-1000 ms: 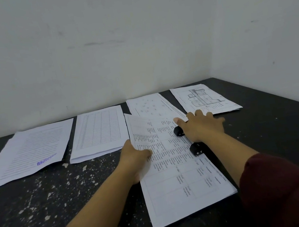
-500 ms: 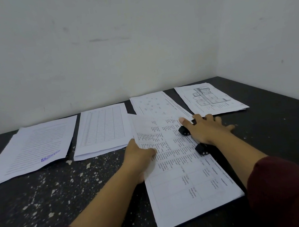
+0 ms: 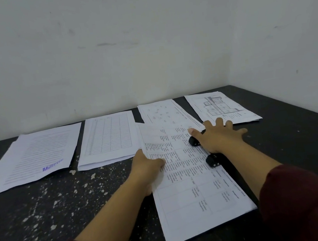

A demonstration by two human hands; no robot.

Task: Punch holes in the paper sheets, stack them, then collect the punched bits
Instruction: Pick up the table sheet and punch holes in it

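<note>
The person is at the punching step. The right hand [image 3: 218,137] lies flat, fingers spread, pressing the black hole punch [image 3: 212,159]. The sheet [image 3: 191,183] sits just left of the punch, its edge tucked in. The left hand [image 3: 147,167] pinches its far side. Next, I think, push down hard.

Table [image 3: 45,218], set into a wall corner. Four paper lots lie in a row along its far edge: lined sheets [image 3: 34,156] leftmost, grid sheets [image 3: 108,139] next, a third stack [image 3: 163,113], then plan sheets [image 3: 221,107] rightmost. Before the third stack lies the form [image 3: 195,193], overlapping its near end. The punch [image 3: 210,154] sits on the form's right edge, under the right hand [image 3: 219,136]. The left hand [image 3: 146,167] is at the form's left edge (thumb on top). Paper bits [image 3: 66,194] are scattered left of the form, before the lined and grid sheets.
</note>
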